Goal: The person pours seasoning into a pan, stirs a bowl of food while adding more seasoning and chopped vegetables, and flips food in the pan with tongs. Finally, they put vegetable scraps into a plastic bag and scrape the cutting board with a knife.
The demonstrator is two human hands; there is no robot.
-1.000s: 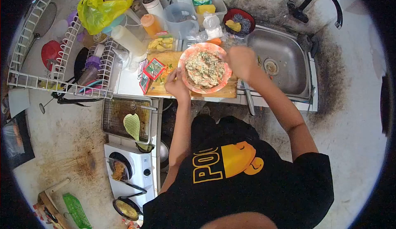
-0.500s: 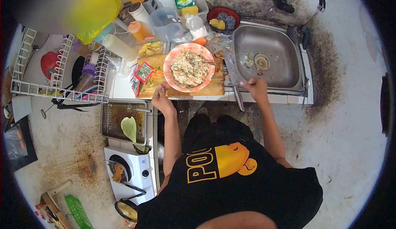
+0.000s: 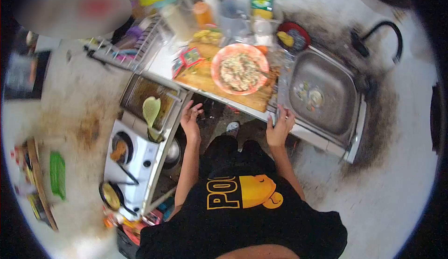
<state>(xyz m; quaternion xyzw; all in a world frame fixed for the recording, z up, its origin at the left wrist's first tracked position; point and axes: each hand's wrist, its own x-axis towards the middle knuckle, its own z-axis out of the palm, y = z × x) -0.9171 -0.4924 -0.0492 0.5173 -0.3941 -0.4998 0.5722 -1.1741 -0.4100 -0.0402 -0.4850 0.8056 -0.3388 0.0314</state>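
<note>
My left hand [image 3: 190,118] hangs in front of the counter edge, fingers apart and nothing in them. At the counter's front edge, my right hand [image 3: 279,127] is closed around the handle of a knife, most of which it hides; blur softens the grip. To the left of that hand lies a wooden cutting board [image 3: 198,80]. On it stands a pink-and-white bowl [image 3: 216,78] of chopped, creamy-looking mix, with a utensil handle resting inside. Red-and-green packets [image 3: 190,56] lie on the board's left part, and yellow pieces [image 3: 206,36] sit behind them.
Right of the board is a steel sink [image 3: 333,112] with scraps near its drain and a black faucet [image 3: 396,32]. Bottles and a clear jug [image 3: 232,18] crowd the back. Leftward are a dish rack [image 3: 145,39], a tray [image 3: 133,91] with a green slotted spoon, and a stove [image 3: 144,152].
The view has swung, so the counter now slants down to the right. My left hand has left the bowl's side and opened. My right hand has come onto the knife handle.
</note>
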